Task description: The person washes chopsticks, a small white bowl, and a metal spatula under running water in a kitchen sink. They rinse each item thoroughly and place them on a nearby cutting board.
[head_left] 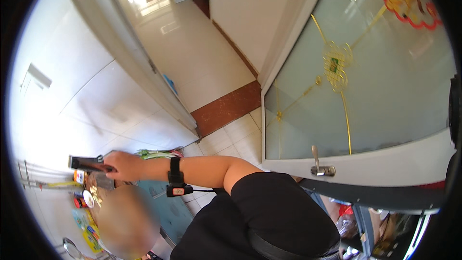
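Observation:
My right hand [126,167] reaches across to the left at the end of an outstretched bare arm, with a black band and a small device [179,190] on the forearm. Its fingers are closed around a dark, long object [90,163] near the white wall; its exact kind is not clear. Just below the hand, a grey flat piece [104,180] lies on a brown surface. Pale pieces of food [96,195] lie beside a small white bowl [88,199]. A blurred round patch covers part of the counter area. My left hand is out of view.
Leafy green vegetables [155,154] lie behind my forearm. Jars [80,202], yellow packets [92,238] and a strainer [72,249] line the wall. Bluish cabinet doors [177,209] are below. A glass-panelled door [393,90] with a lever handle [322,170] stands right of the doorway.

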`<state>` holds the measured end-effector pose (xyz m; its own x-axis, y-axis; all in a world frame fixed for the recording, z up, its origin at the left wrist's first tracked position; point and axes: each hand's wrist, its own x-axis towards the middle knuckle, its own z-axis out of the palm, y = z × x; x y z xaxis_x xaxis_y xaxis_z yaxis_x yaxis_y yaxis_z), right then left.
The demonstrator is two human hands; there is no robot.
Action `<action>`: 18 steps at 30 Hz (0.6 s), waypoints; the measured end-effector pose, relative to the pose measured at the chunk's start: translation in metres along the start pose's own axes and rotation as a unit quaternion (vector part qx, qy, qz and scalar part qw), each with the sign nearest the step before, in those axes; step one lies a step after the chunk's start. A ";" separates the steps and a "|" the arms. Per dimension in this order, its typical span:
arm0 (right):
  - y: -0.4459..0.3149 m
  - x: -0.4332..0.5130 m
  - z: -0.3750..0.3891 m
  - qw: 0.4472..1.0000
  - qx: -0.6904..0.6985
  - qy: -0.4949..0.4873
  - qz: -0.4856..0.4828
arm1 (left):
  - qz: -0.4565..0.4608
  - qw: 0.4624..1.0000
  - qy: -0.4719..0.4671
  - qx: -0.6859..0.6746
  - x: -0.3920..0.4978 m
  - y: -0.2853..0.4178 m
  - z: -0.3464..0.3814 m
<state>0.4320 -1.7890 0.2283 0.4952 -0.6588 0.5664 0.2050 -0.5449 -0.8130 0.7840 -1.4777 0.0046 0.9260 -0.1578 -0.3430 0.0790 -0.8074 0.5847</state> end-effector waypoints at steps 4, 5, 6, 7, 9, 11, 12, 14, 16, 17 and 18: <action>-0.008 -0.008 -0.002 1.000 0.000 -0.002 0.029 | -0.006 1.000 -0.005 0.017 -0.003 0.012 0.005; -0.011 -0.011 -0.002 1.000 0.004 0.002 0.022 | -0.005 1.000 -0.008 0.020 -0.003 0.014 0.005; -0.014 -0.014 -0.004 0.999 0.006 -0.008 0.034 | -0.004 1.000 -0.012 0.022 -0.003 0.015 0.007; -0.016 -0.017 -0.005 0.999 -0.003 -0.009 0.044 | -0.004 1.000 -0.014 0.026 -0.001 0.016 0.007; -0.018 -0.021 -0.006 0.999 -0.013 -0.012 0.045 | -0.003 0.999 -0.023 0.027 0.001 0.014 0.006; -0.017 -0.022 -0.006 0.999 -0.016 0.006 0.028 | -0.004 0.999 -0.033 0.023 0.005 0.009 -0.001; -0.017 -0.022 -0.007 1.000 -0.022 0.017 0.004 | -0.005 0.999 -0.039 0.017 0.007 0.004 -0.005; -0.019 -0.016 -0.005 1.000 -0.007 0.011 -0.006 | -0.025 0.999 -0.036 -0.013 0.005 -0.021 -0.032; -0.027 -0.011 -0.001 0.999 0.035 0.026 -0.020 | -0.043 0.997 -0.045 -0.045 -0.002 -0.053 -0.054; -0.031 -0.008 -0.001 1.000 0.013 0.014 -0.008 | -0.049 0.996 -0.047 -0.065 -0.006 -0.068 -0.061; -0.036 -0.004 0.002 1.000 -0.016 -0.004 0.005 | -0.056 0.993 -0.045 -0.089 -0.011 -0.080 -0.065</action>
<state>0.4243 -1.7664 0.2549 0.5045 -0.6603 0.5562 0.1721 -0.5544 -0.8143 0.7912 -1.3749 0.0092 0.8715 -0.1296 -0.4730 0.2509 -0.7110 0.6569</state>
